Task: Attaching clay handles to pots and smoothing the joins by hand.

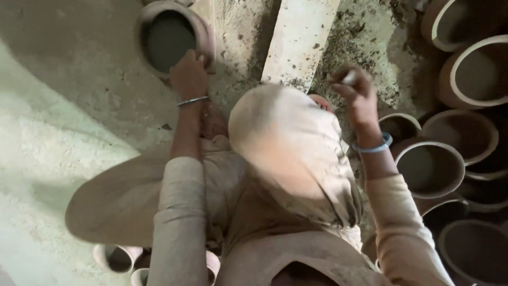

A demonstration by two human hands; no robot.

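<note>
The clay bowl (168,38) sat on the dusty floor (90,95) at eleven o'clock, its rim under the left hand (188,74), whose grip curled over the near edge. At one o'clock the right hand (357,92) hovered, fingers pinched on a small pale object (349,78). A cloth-covered knee (288,143) rose between them. Bare floor lay open at nine; stacked pots (429,168) crowded three o'clock, just beside a pale plank (299,39) at twelve
</note>
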